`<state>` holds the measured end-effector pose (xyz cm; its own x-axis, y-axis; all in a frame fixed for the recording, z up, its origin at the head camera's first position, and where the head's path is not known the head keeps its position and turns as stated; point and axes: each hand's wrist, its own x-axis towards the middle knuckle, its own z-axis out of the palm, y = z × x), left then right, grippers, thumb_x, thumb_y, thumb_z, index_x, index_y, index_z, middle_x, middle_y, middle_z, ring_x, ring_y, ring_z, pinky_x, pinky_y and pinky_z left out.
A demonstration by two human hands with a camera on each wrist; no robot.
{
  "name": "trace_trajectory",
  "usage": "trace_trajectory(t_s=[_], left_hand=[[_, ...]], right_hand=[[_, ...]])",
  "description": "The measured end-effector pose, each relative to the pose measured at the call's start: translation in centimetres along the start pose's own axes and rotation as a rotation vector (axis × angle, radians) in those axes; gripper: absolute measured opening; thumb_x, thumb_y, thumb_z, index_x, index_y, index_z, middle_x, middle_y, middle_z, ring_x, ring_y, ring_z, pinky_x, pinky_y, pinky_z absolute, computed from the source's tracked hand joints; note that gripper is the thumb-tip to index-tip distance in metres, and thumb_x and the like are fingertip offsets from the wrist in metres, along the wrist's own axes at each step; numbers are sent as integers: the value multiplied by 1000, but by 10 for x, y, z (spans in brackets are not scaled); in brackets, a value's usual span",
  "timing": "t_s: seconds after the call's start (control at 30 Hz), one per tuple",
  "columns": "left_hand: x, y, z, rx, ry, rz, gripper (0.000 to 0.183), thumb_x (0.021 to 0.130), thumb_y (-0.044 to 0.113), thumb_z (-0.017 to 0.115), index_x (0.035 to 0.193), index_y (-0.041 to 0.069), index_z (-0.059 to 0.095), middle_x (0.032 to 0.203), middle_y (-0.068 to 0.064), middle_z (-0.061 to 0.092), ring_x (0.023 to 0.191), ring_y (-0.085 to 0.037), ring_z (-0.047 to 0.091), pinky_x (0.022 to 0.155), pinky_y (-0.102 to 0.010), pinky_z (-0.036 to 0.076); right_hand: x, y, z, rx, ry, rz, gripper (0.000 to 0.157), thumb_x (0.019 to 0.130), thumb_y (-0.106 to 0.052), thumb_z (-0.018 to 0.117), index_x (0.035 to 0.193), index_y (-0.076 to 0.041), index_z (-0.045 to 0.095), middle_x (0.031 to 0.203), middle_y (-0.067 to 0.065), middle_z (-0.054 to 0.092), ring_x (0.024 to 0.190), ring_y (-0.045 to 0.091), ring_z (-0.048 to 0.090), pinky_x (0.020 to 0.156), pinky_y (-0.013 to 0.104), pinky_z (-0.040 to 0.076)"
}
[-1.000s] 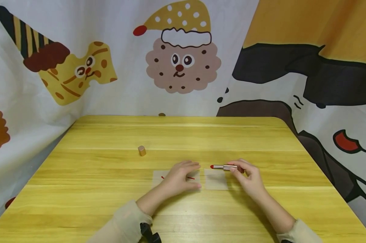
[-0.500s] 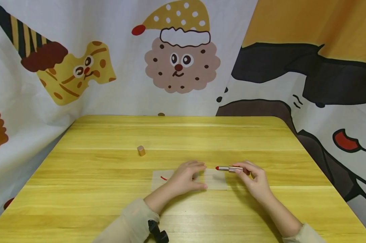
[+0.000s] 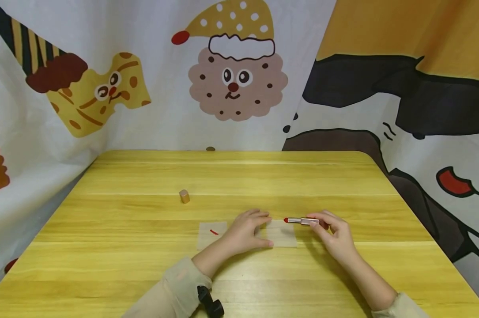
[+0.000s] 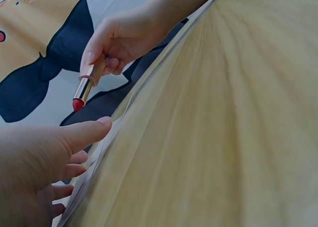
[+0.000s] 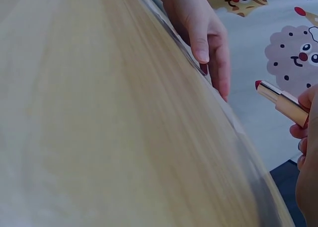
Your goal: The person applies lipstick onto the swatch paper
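Between thumb and fingers, my right hand (image 3: pixel 334 236) pinches a red lipstick (image 3: pixel 303 221) with its bullet turned out and pointing left. In the left wrist view the lipstick (image 4: pixel 88 85) has a gold tube and hangs above the table. My left hand (image 3: pixel 243 232) is spread, thumb apart from the fingers, with its tips at the near edge of the right thin pale sheet (image 3: pixel 282 234). Another such sheet (image 3: pixel 207 240) lies partly beneath that hand, and a short red stroke (image 3: pixel 214 232) shows on it. The hand hides the rest of that sheet.
A small gold-brown cap (image 3: pixel 184 196) stands farther back on the wooden table (image 3: pixel 144 260), left of the sheets. Behind the table's far edge hangs a printed curtain (image 3: pixel 156 128). A black strap piece (image 3: pixel 210 302) sits at my left sleeve.
My left hand has slid right, from over the left sheet to the right sheet's edge, uncovering the red stroke's side. The right hand has drawn slightly right with the lipstick.
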<state>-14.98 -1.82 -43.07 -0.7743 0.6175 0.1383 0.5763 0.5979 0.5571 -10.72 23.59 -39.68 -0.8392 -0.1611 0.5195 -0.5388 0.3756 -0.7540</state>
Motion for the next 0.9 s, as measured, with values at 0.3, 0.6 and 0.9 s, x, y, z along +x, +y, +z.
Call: trace_trajectory(t_s=[0.3, 0.6, 0.9], left_hand=[[0, 0, 2, 41, -6, -7, 68, 80, 45, 75, 134, 9, 56, 146, -3, 42, 138, -27, 30, 110, -52, 22], [-1, 3, 2, 55, -10, -18, 67, 81, 44, 75, 134, 8, 56, 148, -3, 41, 138, -28, 29, 111, -51, 21], [0, 4, 4, 64, 8, -29, 67, 79, 45, 76, 133, 9, 57, 147, -3, 42, 137, -28, 30, 111, -50, 22]], right_hand=[[0, 6, 5, -16, 13, -41, 19, 78, 21, 63, 92, 9, 69, 70, 6, 51, 67, 11, 42, 57, 26, 35], [1, 6, 10, -38, 16, -83, 19, 76, 21, 65, 88, 8, 69, 70, 5, 54, 62, 10, 43, 53, 28, 35], [1, 8, 13, -93, -23, -57, 18, 78, 16, 66, 90, 4, 71, 73, 5, 58, 63, 10, 46, 53, 21, 39]])
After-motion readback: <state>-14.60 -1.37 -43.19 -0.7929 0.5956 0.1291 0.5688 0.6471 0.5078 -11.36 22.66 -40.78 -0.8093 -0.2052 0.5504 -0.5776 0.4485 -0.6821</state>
